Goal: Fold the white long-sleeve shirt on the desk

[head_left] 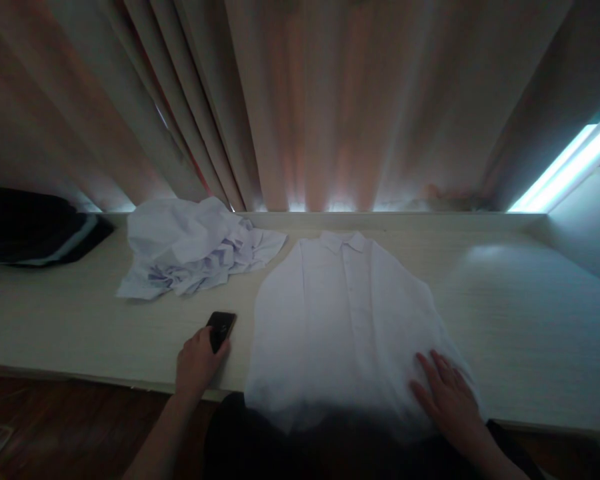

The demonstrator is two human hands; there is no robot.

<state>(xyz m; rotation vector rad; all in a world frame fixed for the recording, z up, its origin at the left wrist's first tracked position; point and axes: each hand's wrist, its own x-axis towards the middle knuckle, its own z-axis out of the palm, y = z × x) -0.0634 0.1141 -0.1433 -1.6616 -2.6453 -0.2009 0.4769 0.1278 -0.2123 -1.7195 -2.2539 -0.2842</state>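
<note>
A white button-up shirt lies spread on the pale ledge, its collar toward the curtain and its lower edge near my body. My right hand rests on the shirt's lower right part, fingers spread and holding nothing. To the left of the shirt, my left hand grips a dark smartphone at its near end, close to the ledge surface. Whether the phone touches the ledge I cannot tell. Farther back on the left sits a crumpled heap of white cloth.
A black folded item with a light stripe lies at the far left of the ledge. Long curtains hang along the back, with bright light at the right. Below the front edge shows a dark reddish-brown floor.
</note>
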